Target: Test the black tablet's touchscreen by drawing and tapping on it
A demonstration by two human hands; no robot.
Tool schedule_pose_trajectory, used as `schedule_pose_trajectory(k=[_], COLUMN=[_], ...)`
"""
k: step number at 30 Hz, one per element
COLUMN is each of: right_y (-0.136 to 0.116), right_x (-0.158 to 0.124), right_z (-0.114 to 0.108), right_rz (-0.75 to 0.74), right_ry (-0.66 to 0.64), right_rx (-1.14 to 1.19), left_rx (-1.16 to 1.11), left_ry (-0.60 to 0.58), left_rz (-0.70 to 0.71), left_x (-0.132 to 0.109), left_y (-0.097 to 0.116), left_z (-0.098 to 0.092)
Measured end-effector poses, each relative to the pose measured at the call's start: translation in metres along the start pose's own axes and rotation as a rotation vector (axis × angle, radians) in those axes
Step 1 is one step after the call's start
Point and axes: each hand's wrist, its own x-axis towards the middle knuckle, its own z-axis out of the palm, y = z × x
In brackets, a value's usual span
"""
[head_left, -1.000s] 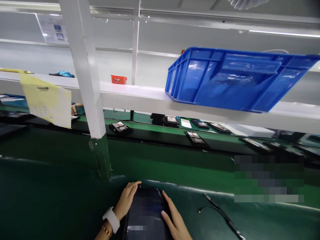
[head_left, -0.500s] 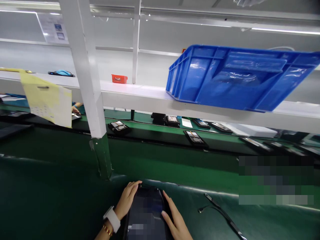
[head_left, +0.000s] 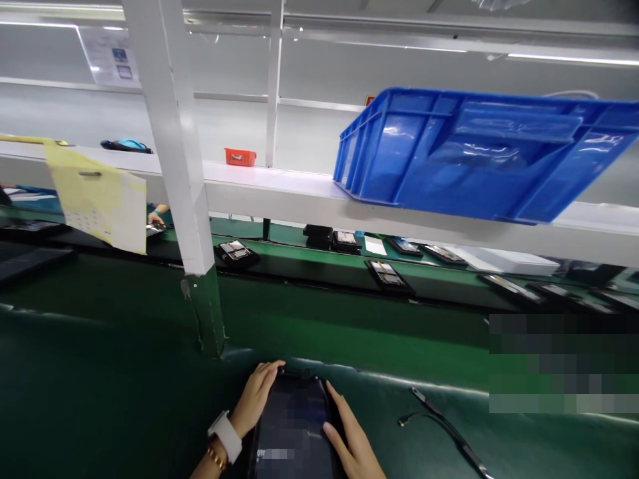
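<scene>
A dark tablet-like device [head_left: 292, 419] with a glossy face and white lettering lies at the bottom middle of the green bench. My left hand [head_left: 257, 392] grips its upper left edge, fingers bent over the far corner. On that wrist are a white watch band and a gold bracelet. Along the device's right edge rests my right hand [head_left: 349, 432], its thumb on the face and its fingers on the side. The device's near end runs out of the picture. To the right of my right hand, a black cable with a plug [head_left: 444, 426] lies on the bench.
A large blue crate [head_left: 479, 156] and a small red bin [head_left: 240, 157] stand on the white shelf [head_left: 269, 183]. Below it, opened devices [head_left: 389, 275] lie on a black conveyor. A white post [head_left: 174, 133] rises at left. Another person's hand [head_left: 158, 217] is behind the yellow paper [head_left: 102, 199].
The view has shifted very slightly, so the surroundings sit a little to the right. Both my hands keep their hold on the device. The other person's hand has moved slightly.
</scene>
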Motion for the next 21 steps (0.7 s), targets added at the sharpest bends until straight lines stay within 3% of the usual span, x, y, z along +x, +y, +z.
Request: schedule_pose_trajectory(k=[21], right_y=[-0.0045], right_x=[0.0009], right_z=[0.0004], right_rz=[-0.042], right_ry=[-0.017], right_rx=[0.001], left_rx=[-0.012], left_ry=[0.016], left_rz=[-0.012], left_x=[-0.0016], left_y=[-0.0050], left_z=[0.0007])
